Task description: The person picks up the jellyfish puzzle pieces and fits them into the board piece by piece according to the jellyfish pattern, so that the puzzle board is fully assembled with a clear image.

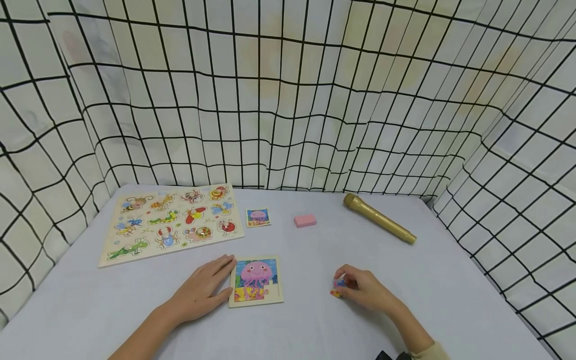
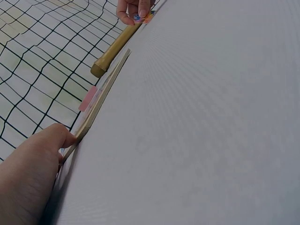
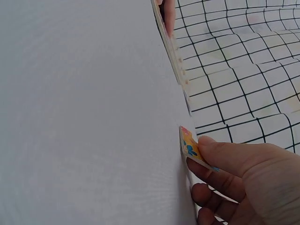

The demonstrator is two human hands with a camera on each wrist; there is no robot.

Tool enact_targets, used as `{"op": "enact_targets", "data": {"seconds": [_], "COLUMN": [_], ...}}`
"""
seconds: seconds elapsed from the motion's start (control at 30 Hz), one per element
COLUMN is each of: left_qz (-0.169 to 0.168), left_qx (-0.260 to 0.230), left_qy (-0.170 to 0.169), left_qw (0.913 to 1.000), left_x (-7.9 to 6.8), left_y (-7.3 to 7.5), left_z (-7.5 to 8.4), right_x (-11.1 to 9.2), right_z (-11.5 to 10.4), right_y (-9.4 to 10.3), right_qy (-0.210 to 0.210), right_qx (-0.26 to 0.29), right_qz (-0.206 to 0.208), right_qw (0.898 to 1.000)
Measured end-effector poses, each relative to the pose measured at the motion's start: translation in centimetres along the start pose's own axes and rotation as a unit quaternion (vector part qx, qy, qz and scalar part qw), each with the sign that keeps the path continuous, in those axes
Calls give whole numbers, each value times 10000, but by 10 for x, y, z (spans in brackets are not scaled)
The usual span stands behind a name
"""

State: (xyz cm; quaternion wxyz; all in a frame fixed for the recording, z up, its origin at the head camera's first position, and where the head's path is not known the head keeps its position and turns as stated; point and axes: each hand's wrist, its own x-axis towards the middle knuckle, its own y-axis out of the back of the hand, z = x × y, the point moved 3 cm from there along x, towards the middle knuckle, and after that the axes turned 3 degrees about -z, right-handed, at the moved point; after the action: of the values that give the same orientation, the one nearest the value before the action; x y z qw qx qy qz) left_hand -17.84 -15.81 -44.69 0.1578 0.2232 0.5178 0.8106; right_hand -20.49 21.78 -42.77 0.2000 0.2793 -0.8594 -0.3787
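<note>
A small square jigsaw puzzle (image 1: pixel 257 272) in a wooden frame shows a pink jellyfish; its lower right corner is bare wood. Beside its left edge lies my left hand (image 1: pixel 200 292), the fingertips touching the upper left corner and the thumb against the side. In the left wrist view that thumb (image 2: pixel 63 136) meets the frame's edge. To the right of the puzzle, my right hand (image 1: pixel 366 290) pinches a colourful puzzle piece (image 3: pixel 190 145) between thumb and fingers, just over the table. Yellow with a blue shape is what shows of the piece in the right wrist view.
A wooden insect peg board (image 1: pixel 153 256) lies at the back left. Near it are a small jellyfish picture card (image 1: pixel 258 217) and a pink block (image 1: pixel 305 220). At the back right rests a gold microphone (image 1: pixel 380 218). Black-netted white walls (image 1: pixel 270 100) enclose the table.
</note>
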Motion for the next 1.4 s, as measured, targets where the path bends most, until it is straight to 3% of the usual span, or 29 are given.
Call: {"op": "enact_targets", "data": {"seconds": [0.17, 0.53, 1.4], "left_qz": [-9, -26, -35], "left_qx": [-19, -3, 31], "left_qy": [-5, 10, 46], "left_qw": [10000, 10000, 10000], "left_x": [0, 0, 1], "left_y": [1, 1, 1], "left_z": [0, 1, 0], "right_x": [8, 39, 97], "right_z": [-5, -25, -72], "right_y": [-4, -18, -58], "right_qy": [97, 286, 920], "right_qx": [156, -176, -188], "right_qz": [-107, -277, -1001], "right_qw": [9998, 9991, 9905]}}
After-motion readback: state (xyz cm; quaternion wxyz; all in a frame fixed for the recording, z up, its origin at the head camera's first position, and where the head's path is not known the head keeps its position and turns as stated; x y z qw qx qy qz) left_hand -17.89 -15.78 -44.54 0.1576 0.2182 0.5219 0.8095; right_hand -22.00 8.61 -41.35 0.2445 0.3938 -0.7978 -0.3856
